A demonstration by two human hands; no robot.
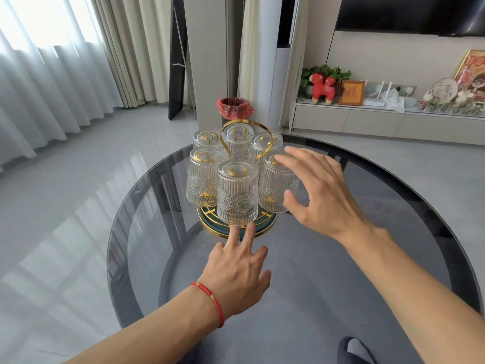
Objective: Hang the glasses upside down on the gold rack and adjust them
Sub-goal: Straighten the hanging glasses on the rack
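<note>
A gold rack with a round green-and-gold base and a looped gold handle stands on the round smoked-glass table. Several ribbed clear glasses hang upside down on its prongs. The front glass faces me. My left hand, a red cord on its wrist, rests on the table with two fingertips at the base below the front glass. My right hand is spread beside the right glass, fingers over its top, thumb near its lower side, not closed on it.
Behind the rack a bin with a red liner stands on the floor by a white column. A low TV cabinet with ornaments runs along the right wall. Curtains hang at the left. A dark slipper shows under the table.
</note>
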